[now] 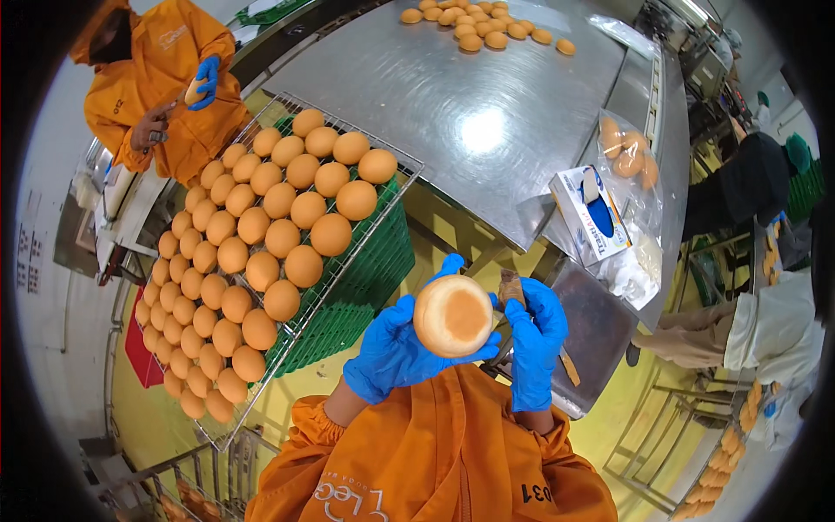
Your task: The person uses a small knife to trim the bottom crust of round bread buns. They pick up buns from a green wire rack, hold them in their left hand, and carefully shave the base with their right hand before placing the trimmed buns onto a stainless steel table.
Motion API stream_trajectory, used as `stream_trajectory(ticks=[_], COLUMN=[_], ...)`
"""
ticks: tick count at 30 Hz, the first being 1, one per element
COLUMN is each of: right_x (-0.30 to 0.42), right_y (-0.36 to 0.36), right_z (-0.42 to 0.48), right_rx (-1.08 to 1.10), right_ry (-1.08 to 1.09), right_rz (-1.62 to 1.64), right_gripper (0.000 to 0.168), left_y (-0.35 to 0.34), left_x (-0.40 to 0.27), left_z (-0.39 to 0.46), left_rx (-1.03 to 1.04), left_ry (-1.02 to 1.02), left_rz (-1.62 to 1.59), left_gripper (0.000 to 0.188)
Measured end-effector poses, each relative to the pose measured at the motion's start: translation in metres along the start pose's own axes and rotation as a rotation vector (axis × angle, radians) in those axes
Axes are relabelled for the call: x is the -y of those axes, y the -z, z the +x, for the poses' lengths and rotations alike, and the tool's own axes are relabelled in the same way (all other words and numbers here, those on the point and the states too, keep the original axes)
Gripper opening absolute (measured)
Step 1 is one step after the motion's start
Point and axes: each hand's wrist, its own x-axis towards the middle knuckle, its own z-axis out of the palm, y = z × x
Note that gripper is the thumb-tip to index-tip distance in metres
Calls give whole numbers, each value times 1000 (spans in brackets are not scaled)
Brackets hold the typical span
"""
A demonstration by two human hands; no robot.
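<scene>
My left hand [398, 352], in a blue disposable glove, cradles a round bun [455, 316]. The bun's flat face is turned up, pale around the rim with a browned patch in the middle. Just to its right, my right hand [536, 336], also gloved in blue, pinches a small brownish flat piece [511, 287] between thumb and fingers; its exact kind is unclear. Left of my hands, rows of browned buns [263, 271] cover a wire cooling rack [297, 334]. The rack rests on stacked green plastic crates [385, 274].
A steel table [417, 98] ahead bears loose buns [483, 26], a glove box [590, 215] and bagged buns [629, 153]. A metal surface [597, 333] with a thin brown strip [569, 367] lies at right. A co-worker in orange [176, 85] holds a bun beyond the rack; others stand right.
</scene>
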Motion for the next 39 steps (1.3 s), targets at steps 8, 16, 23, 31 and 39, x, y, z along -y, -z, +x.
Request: stream_trajectory(ticks=[8, 16, 23, 31, 39], right_x=[40, 38, 34, 34, 33], right_y=[-15, -19, -21, -17, -10], right_z=[-5, -6, -11, -14, -6], right_rx=[147, 180, 211, 251, 248], right_ry=[509, 766, 737, 747, 735], right_rz=[-337, -482, -468, -507, -571], right_gripper=[46, 51, 51, 50, 53], left_y=[-5, -5, 0, 35, 35], left_x=[5, 10, 13, 19, 9], left_z=[-7, -17, -18, -14, -18], left_rx=[-41, -97, -132, -149, -178], left_ry=[-129, -189, -252, -351, -514], left_rz=[72, 312, 383, 577, 1134], left_gripper=[89, 87, 87, 85, 79])
